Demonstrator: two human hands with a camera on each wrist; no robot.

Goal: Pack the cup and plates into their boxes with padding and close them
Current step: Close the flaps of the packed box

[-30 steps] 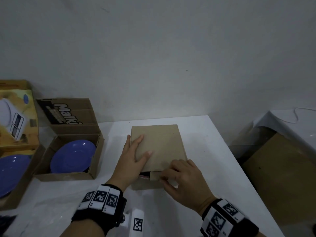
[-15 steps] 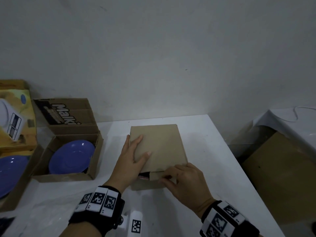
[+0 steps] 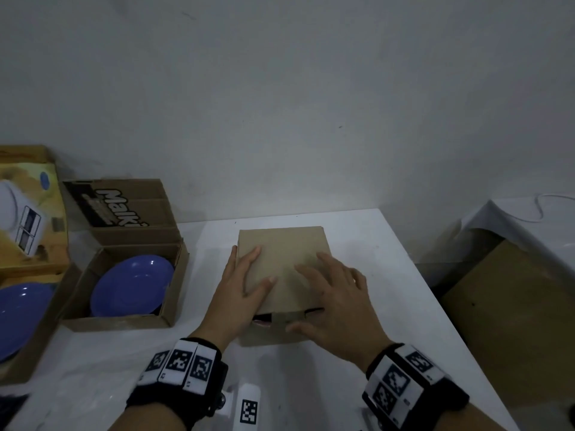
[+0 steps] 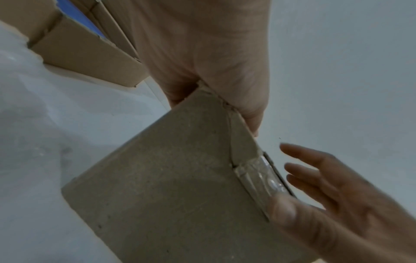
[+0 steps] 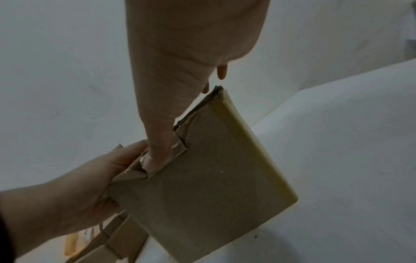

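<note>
A plain brown cardboard box (image 3: 281,253) stands mid-table with its lid folded down. My left hand (image 3: 249,275) lies flat on the lid's left side, fingers straight. My right hand (image 3: 314,293) is spread flat on the lid's right side, and its thumb (image 3: 295,328) presses the tuck flap at the front edge. A dark gap still shows under that front edge. The right wrist view shows the thumb (image 5: 157,142) pushing the flap into the box (image 5: 213,169). In the left wrist view the box front (image 4: 168,186) fills the middle. The box's contents are hidden.
To the left, an open carton (image 3: 124,323) holds a blue plate (image 3: 132,286). A second blue plate (image 3: 18,315) lies in a larger box at the far left, under a yellow printed lid (image 3: 31,213). White padding sheet (image 3: 62,384) lies near left. The table's right edge (image 3: 435,290) is close.
My right hand has left its pinch at the front flap and now lies spread on the lid, thumb against the flap. The left hand has stayed put.
</note>
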